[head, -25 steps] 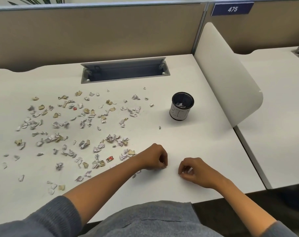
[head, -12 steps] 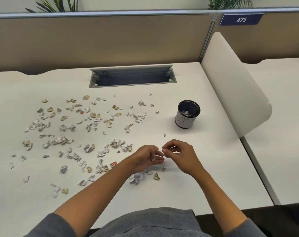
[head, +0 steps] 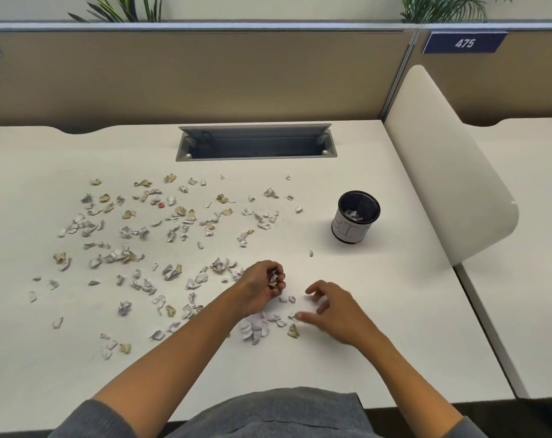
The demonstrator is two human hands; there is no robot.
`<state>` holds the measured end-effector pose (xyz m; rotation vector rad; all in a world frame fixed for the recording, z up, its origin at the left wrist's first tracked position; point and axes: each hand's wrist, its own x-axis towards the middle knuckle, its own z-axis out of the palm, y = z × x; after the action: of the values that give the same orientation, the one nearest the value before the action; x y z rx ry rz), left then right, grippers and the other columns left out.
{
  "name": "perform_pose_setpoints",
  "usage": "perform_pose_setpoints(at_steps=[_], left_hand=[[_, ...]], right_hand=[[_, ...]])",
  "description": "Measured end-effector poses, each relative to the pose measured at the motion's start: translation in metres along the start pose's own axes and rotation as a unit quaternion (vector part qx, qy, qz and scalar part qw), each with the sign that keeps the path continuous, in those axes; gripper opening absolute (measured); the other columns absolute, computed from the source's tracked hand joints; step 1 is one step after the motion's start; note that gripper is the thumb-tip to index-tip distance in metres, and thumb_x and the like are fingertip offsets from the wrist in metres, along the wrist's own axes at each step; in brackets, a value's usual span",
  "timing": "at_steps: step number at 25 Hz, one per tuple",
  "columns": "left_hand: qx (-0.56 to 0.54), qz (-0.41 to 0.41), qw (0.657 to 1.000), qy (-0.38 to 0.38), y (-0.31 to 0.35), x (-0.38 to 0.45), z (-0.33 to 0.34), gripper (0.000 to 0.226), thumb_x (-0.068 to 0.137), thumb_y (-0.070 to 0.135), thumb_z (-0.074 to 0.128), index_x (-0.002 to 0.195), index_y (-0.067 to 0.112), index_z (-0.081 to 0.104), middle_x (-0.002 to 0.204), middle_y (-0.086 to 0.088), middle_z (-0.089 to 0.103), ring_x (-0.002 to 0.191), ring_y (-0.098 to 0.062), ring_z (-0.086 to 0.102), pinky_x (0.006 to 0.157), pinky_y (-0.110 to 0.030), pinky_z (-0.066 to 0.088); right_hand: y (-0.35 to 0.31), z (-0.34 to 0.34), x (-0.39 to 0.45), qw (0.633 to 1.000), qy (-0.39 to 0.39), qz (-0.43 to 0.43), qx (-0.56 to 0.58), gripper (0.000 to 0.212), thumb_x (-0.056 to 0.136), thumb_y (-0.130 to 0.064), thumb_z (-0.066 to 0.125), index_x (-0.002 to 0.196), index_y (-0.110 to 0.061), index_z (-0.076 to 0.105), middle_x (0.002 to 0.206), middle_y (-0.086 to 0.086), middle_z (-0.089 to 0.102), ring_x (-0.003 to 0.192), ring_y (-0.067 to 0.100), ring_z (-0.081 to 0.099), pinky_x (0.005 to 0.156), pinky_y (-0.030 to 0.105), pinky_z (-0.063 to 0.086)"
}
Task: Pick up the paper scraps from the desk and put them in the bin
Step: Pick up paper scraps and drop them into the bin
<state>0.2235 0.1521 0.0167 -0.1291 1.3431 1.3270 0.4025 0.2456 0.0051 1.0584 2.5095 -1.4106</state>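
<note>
Head view: a white worktop (head: 363, 295) with many paper scraps (head: 173, 229) and a small bin (head: 355, 218).

Largest is the worktop, with a tan partition (head: 205, 74) behind it and a white curved divider (head: 442, 159) on its right side. A grey cable tray (head: 255, 145) is sunk into the worktop near the back. Paper scraps, white and tan, lie spread over the left and middle part, and a small heap lies near the front edge between the two hands. The black mesh bin stands upright at the right, well apart from the scraps, with some paper inside. The left hand (head: 262, 289) is curled around a few scraps. The right hand (head: 334, 314) is just beside it with fingers spread and loosely bent, holding nothing; it is a little blurred.
</note>
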Motion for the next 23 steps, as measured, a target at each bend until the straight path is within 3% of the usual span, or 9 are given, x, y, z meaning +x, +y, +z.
perform_pose_setpoints(at_steps=[3,7,12,16,23], left_hand=[[-0.032,0.011,0.999,0.018,0.011,-0.001,-0.006,0.031,0.099,0.015,0.036,0.071,0.011,0.050,0.063,-0.004,0.047,0.056,-0.016,0.044,0.050,-0.022,0.031],[-0.050,0.027,0.998,0.031,0.019,-0.002,-0.015,0.031,0.099,0.016,0.036,0.072,0.010,0.050,0.063,-0.003,0.048,0.056,-0.016,0.045,0.047,-0.021,0.033],[-0.059,0.034,0.997,0.042,0.021,-0.006,-0.026,0.031,0.099,0.016,0.037,0.072,0.010,0.051,0.063,-0.004,0.047,0.055,-0.016,0.045,0.045,-0.021,0.034],[-0.058,0.038,0.996,0.053,0.019,-0.009,-0.032,0.030,0.098,0.016,0.038,0.072,0.009,0.051,0.063,-0.004,0.047,0.055,-0.017,0.045,0.044,-0.021,0.034],[-0.063,0.030,0.995,0.068,0.016,-0.012,-0.036,0.029,0.098,0.013,0.037,0.073,0.007,0.052,0.067,-0.007,0.049,0.058,-0.018,0.045,0.054,-0.024,0.037]], right_hand=[[0.003,0.028,-0.008,0.994,-0.043,-0.045,-0.093,0.072,0.063,-0.065,0.079,0.120,-0.035,0.047,0.113,-0.016,0.045,0.087,0.000,0.052,0.071,0.015,0.041],[-0.011,0.048,0.001,0.987,-0.047,-0.105,-0.117,0.077,0.066,-0.059,0.080,0.128,-0.033,0.042,0.122,-0.013,0.039,0.100,0.007,0.052,0.081,0.026,0.049],[-0.026,0.057,0.015,0.974,-0.059,-0.151,-0.157,0.045,0.084,-0.050,0.068,0.120,-0.031,0.049,0.116,-0.010,0.041,0.089,0.014,0.055,0.072,0.030,0.050],[-0.026,0.057,0.018,0.972,-0.068,-0.169,-0.149,0.015,0.093,-0.033,0.059,0.106,-0.026,0.056,0.107,-0.007,0.046,0.083,0.015,0.056,0.075,0.032,0.052],[-0.027,0.041,0.026,0.988,-0.046,-0.108,-0.096,0.002,0.085,-0.023,0.062,0.085,-0.021,0.064,0.093,-0.003,0.061,0.081,0.012,0.059,0.075,0.028,0.051]])
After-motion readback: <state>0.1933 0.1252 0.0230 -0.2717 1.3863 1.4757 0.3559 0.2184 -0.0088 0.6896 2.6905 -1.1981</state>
